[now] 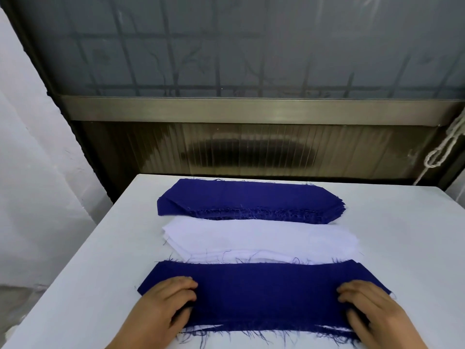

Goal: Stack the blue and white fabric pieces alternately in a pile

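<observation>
Blue woven cloth, frayed along its long edges, formed the top piece of the near pile, an elongated strip with angled ends lying along the table's near edge; slivers of white cloth showed beneath its near edge, and loose blue threads trailed from it. The left hand rested on the strip's left end with fingers bent and pressing down on the fabric, thumb against its near edge. The right hand rested likewise on the right end, fingers bent on the cloth; whether either hand actually pinched the fabric could not be told. A stack of white fabric pieces, thin, matte and slightly fanned at its left end, lay at the middle of the table, just behind the near pile. A stack of blue fabric pieces, same tapered shape, its near edge thick with ragged layers, lay along the far edge. The table had a smooth, pale, matte surface. A knotted white cord hung beyond the far right corner.
</observation>
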